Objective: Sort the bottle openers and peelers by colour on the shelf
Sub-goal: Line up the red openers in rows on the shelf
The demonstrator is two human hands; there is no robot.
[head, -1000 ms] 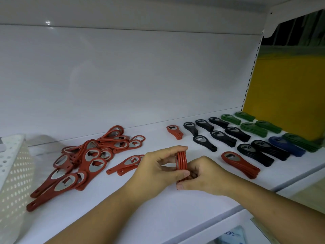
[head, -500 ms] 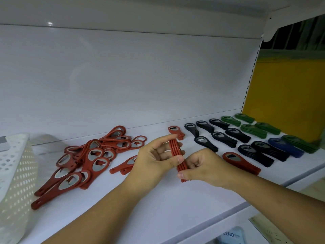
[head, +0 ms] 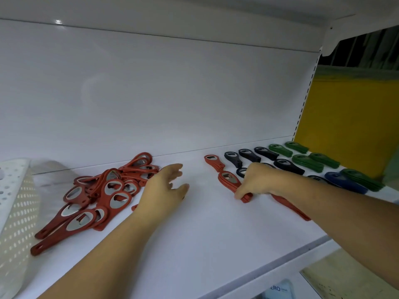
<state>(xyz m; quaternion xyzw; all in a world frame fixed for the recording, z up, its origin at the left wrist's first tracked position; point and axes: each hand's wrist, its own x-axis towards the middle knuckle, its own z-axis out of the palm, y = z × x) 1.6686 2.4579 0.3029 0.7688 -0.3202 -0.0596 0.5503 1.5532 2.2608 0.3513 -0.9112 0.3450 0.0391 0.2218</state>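
At the far left we are seeing a white perforated plastic basket, then a loose heap of red plastic bottle openers with metal inserts, handles mostly toward us. The left hand is hovering at the heap's right edge, fingers spread, holding nothing; we are judging it the nearer hand for the next pick. The right hand is gripping a small stack of red openers by the handle end, flat on the white shelf board, lengthwise before another red stack.

Right hand now lays the red stack down; left hand has seemingly let go.
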